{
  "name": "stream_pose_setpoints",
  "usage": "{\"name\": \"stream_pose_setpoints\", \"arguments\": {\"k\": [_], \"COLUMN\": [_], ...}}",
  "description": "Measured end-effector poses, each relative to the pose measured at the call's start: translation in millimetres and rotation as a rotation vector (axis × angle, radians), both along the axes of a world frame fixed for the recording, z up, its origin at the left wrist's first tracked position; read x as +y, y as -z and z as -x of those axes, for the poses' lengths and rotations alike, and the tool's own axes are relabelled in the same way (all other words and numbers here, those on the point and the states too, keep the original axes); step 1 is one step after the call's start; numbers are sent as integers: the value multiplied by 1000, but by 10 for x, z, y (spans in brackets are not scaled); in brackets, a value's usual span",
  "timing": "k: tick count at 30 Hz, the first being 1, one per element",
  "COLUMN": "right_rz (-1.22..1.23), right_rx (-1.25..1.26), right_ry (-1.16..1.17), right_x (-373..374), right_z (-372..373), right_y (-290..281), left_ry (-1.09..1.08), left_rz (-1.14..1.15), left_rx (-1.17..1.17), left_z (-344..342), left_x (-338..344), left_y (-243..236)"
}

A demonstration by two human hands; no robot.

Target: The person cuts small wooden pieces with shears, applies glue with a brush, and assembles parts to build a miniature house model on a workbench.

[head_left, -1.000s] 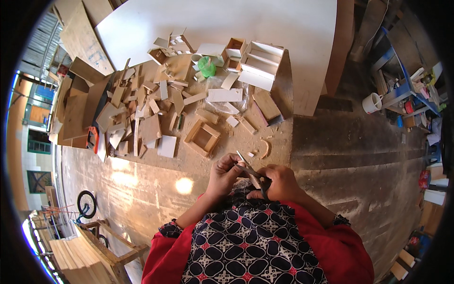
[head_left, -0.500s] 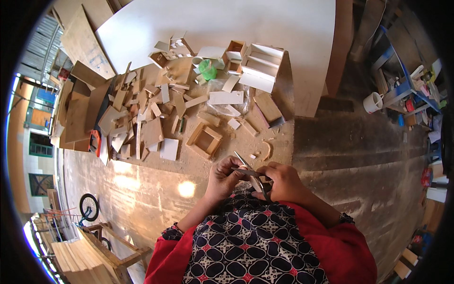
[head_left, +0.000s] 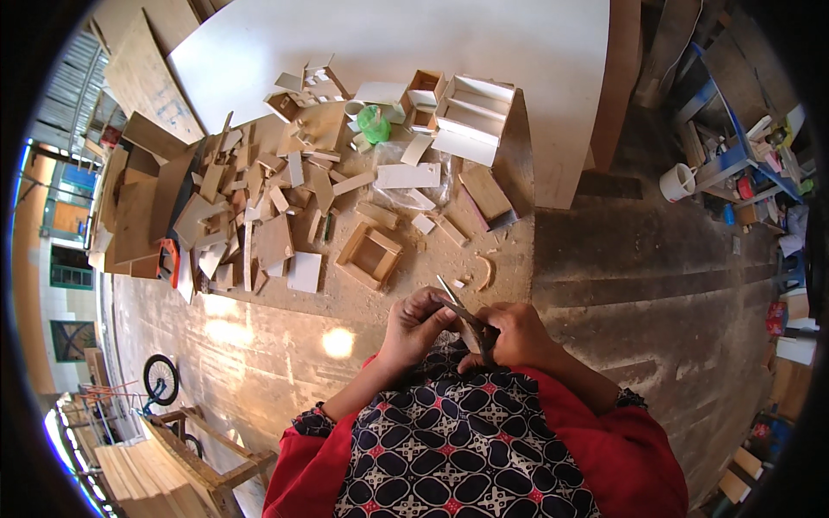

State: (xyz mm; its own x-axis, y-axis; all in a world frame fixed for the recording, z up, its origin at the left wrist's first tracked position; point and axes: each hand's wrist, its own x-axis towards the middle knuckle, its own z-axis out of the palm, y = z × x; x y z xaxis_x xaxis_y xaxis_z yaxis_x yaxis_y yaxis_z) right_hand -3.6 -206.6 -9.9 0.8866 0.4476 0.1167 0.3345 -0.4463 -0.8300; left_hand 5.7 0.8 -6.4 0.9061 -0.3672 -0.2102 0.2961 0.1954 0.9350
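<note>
My left hand (head_left: 416,324) pinches a thin dark strip that crosses a pale metal blade (head_left: 446,287), apparently of scissors, pointing up and away from me. My right hand (head_left: 518,337) is closed round the lower end of the bladed tool, close beside my left hand, just off the near edge of the worktable (head_left: 511,276). On the table beyond them lie a square wooden frame box (head_left: 359,241), a curved wood shaving (head_left: 486,274) and small pale bits. The tool's handle is largely hidden by my fingers.
Wood offcuts (head_left: 275,233), small wooden boxes (head_left: 475,112) and a green plastic bag (head_left: 375,123) crowd the table. A large white board (head_left: 389,34) stands behind. An orange saw (head_left: 168,259) is at the left, a bicycle (head_left: 160,377) lower left, a cluttered shelf with a bucket (head_left: 678,183) at right.
My hands have shifted slightly down and to the right with the tool and strip, which have changed angle a little. The things on the table stay in place.
</note>
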Motion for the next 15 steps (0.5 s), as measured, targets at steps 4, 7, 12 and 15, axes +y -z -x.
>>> {"name": "stream_pose_setpoints", "arguments": {"k": [4, 7, 12, 15], "right_rz": [19, 18, -8, 428], "right_rx": [75, 179, 333, -41], "right_ry": [-22, 2, 161, 270], "right_x": [-31, -41, -83, -123], "right_z": [8, 38, -132, -264], "right_y": [13, 69, 97, 258], "left_ry": [-20, -34, -149, -216], "left_rz": [55, 74, 182, 320], "left_rx": [9, 16, 129, 252], "left_z": [-24, -46, -75, -137], "left_x": [-20, -30, 43, 114], "left_y": [8, 26, 177, 188]}}
